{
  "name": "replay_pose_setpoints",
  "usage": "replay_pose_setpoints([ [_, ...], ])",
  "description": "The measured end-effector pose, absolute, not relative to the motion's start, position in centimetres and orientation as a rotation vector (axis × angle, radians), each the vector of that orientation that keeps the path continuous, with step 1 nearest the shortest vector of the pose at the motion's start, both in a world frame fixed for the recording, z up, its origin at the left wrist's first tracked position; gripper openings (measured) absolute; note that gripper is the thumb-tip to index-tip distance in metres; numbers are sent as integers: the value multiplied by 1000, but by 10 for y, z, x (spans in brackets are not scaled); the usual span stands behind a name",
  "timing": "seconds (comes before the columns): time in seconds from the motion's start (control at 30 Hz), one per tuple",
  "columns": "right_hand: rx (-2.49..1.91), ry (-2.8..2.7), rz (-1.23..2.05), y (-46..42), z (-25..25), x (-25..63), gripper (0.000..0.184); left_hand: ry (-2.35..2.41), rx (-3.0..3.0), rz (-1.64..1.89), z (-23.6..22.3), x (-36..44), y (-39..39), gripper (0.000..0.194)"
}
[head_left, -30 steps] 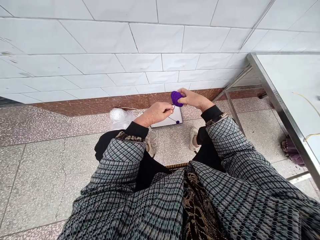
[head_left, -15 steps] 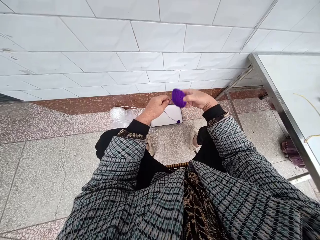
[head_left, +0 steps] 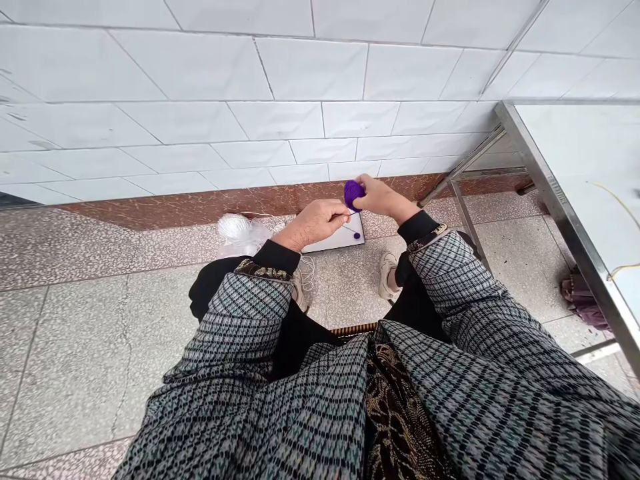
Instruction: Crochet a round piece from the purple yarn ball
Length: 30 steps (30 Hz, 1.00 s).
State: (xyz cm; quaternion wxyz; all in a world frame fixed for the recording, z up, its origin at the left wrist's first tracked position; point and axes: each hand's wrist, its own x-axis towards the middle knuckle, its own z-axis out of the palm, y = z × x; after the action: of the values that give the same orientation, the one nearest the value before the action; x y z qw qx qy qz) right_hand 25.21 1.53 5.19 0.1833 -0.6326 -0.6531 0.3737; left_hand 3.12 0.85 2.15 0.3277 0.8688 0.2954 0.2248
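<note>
A ball of purple yarn (head_left: 353, 194) is held in my right hand (head_left: 376, 196), whose fingers wrap its right side. Just left of the ball, my left hand (head_left: 321, 221) is closed in a pinch on a strand of the purple yarn. Below my hands lies a white, dark-edged flat box or tray (head_left: 330, 241) on the floor, partly hidden by my left hand. A small purple ball (head_left: 357, 235) rests on it, and a strand runs from there up toward my left fingers.
White yarn (head_left: 235, 228) in clear plastic lies on the floor to the left, with loose white cord (head_left: 309, 272) near my left shoe. A tiled wall (head_left: 320, 63) rises in front. At right stands a metal-framed table (head_left: 565, 193) with a yellow strand on top.
My right hand has turned and moved slightly left around the yarn ball. My left hand has shifted right and a little down, closer beneath the ball.
</note>
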Motion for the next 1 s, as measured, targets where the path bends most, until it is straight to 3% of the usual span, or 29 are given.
replay_pose_setpoints([
  [0.07, -1747, -2038, 1126, 11, 56, 252, 41, 844, 2256, 637, 24, 29, 10, 20],
  [0.17, -1458, -2147, 1496, 8, 60, 257, 39, 1022, 2170, 726, 27, 26, 15, 18],
  [0.3, -1052, -1774, 1837, 10, 57, 263, 40, 1201, 1973, 765, 25, 28, 20, 20],
  [0.5, -954, -1328, 1784, 16, 45, 254, 60, 1217, 1905, 652, 16, 42, 18, 23],
  [0.7, -1057, -1233, 1674, 21, 41, 253, 55, 1022, 2054, 433, 15, 56, 9, 22],
  [0.8, -974, -1278, 1750, 20, 41, 260, 55, 1168, 2003, 389, 16, 59, 11, 19],
  [1.0, -574, -1458, 1997, 14, 35, 277, 70, 1620, 1573, 808, 14, 53, 32, 20],
])
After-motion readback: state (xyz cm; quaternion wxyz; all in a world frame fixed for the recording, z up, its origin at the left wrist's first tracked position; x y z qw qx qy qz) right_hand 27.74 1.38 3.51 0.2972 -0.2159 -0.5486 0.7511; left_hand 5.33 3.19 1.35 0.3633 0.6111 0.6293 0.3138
